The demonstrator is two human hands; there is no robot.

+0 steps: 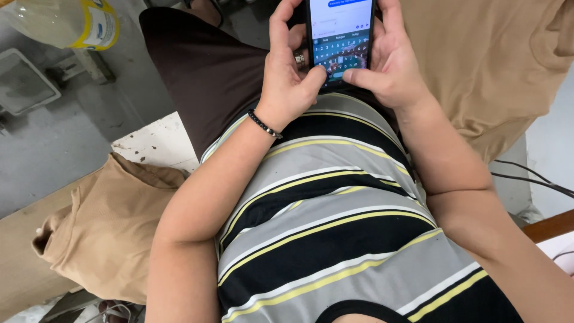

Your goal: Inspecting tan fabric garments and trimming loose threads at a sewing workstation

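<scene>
A seated person in a striped shirt of black, grey and yellow types on a smartphone held over the lap, both forearms drawn in across the body. The left hand, with a beaded bracelet at the wrist and a ring on one finger, wraps the phone's left edge, its thumb pressing the on-screen keyboard. The right hand is closed around the right edge, its thumb meeting the left one low on the screen. With both thumbs lifted to type, only the curled fingers brace the phone, so a loosened hold could likely let it slide towards the dark shorts or the concrete floor. Tan cloth lies bunched at the person's left and more tan fabric at the right; dark cables trail nearby. A plastic bottle stands beyond.
</scene>
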